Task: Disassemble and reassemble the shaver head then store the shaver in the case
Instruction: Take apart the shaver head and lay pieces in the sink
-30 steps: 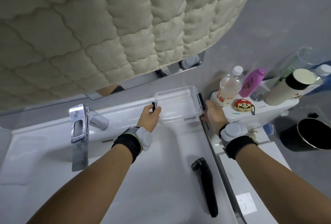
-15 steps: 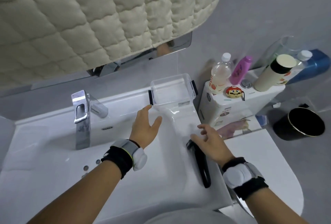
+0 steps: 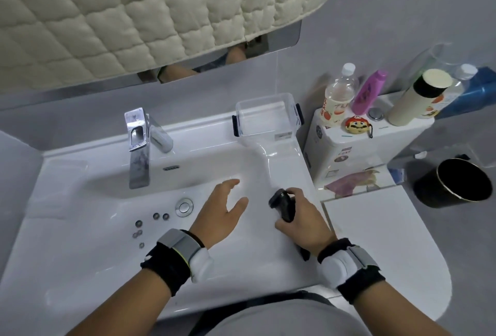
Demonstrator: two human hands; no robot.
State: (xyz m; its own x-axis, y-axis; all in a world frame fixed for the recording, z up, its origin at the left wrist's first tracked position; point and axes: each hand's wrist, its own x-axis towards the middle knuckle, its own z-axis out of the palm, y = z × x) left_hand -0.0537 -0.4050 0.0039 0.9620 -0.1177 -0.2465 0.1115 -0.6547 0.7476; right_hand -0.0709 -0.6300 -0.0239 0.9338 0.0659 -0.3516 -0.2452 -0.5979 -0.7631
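Observation:
The black shaver lies on the right side of the white sink counter, head pointing away from me. My right hand is wrapped around its body, and the handle end pokes out below my wrist. My left hand hovers open just left of the shaver, fingers spread, holding nothing. The clear plastic case with black side clips stands open and empty on the back ledge of the sink. Several small round metal parts lie in the basin near the drain.
A chrome tap stands at the back left of the basin, with the drain plug below it. Right of the sink, a toilet tank carries bottles and a cartoon-face pouch. A black bin sits on the floor at far right.
Both hands left the case and came down toward me. My right hand closed around the shaver, while my left hand stayed open beside it.

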